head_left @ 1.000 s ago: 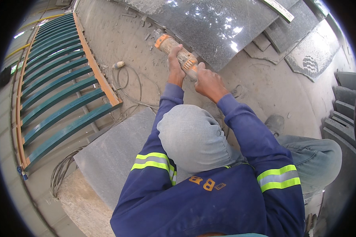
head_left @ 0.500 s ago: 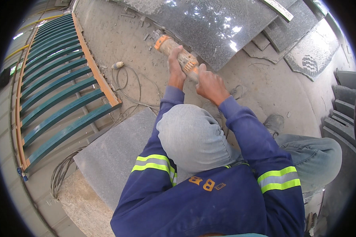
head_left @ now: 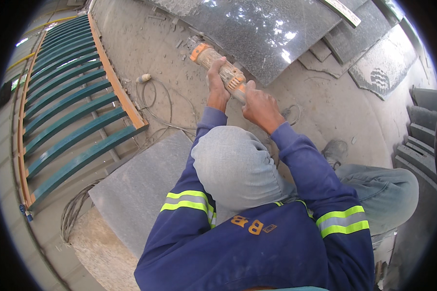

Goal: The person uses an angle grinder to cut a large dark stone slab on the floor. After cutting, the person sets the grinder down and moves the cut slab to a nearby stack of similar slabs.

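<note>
A dusty orange and grey angle grinder (head_left: 234,81) is held out ahead of me in both hands. My left hand (head_left: 217,86) is closed round the middle of its body, thumb on top. Behind it, my right hand (head_left: 262,105) wraps round the rear end of the grinder. The tool's head points up and left, right by the lower left edge of a polished dark grey stone slab (head_left: 257,34). Whether the head touches that edge, and what disc it carries, I cannot make out.
More stone slabs (head_left: 359,34) lie at the far right, and cut pieces (head_left: 422,140) line the right edge. A coiled cable with a plug (head_left: 143,78) lies on the dusty floor. To the left is a green slatted rack (head_left: 73,111). A grey slab (head_left: 141,179) lies beside my left arm.
Almost nothing differs. Both hands keep their hold on the angle grinder, and the picture has shifted only slightly.
</note>
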Action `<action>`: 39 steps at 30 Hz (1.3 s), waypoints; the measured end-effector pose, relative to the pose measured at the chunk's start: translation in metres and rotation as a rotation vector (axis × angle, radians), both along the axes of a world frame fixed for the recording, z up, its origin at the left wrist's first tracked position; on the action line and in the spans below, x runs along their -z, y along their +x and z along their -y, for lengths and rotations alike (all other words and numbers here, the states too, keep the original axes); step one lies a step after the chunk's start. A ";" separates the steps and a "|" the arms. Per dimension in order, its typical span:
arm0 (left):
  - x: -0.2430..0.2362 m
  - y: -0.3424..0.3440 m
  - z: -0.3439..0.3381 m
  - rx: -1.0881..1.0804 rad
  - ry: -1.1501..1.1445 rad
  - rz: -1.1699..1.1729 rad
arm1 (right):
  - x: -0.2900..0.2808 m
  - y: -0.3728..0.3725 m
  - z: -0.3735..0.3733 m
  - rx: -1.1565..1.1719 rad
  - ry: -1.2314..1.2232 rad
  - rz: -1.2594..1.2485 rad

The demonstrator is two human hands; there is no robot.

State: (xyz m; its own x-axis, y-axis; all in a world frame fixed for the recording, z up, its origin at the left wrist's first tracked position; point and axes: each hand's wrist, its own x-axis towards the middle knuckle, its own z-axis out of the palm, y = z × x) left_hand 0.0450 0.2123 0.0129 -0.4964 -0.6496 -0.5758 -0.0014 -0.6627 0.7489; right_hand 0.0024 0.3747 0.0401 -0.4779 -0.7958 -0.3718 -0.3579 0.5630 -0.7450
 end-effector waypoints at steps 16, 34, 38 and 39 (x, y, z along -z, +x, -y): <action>0.004 0.001 -0.003 -0.019 -0.007 0.015 | 0.002 0.004 -0.006 0.014 -0.019 -0.032; 0.010 0.002 0.002 0.027 -0.042 0.015 | 0.009 0.005 -0.002 0.023 -0.031 -0.008; 0.003 0.006 -0.009 0.034 -0.015 0.013 | 0.006 0.009 -0.013 0.041 -0.055 -0.002; 0.003 0.007 -0.010 0.038 -0.014 0.011 | 0.004 0.010 -0.015 0.044 -0.059 0.002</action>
State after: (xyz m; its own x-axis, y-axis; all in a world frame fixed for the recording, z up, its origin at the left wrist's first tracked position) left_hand 0.0521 0.2219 0.0099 -0.5145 -0.6387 -0.5722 -0.0345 -0.6513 0.7580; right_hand 0.0123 0.3893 0.0359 -0.5118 -0.7948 -0.3262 -0.3321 0.5332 -0.7781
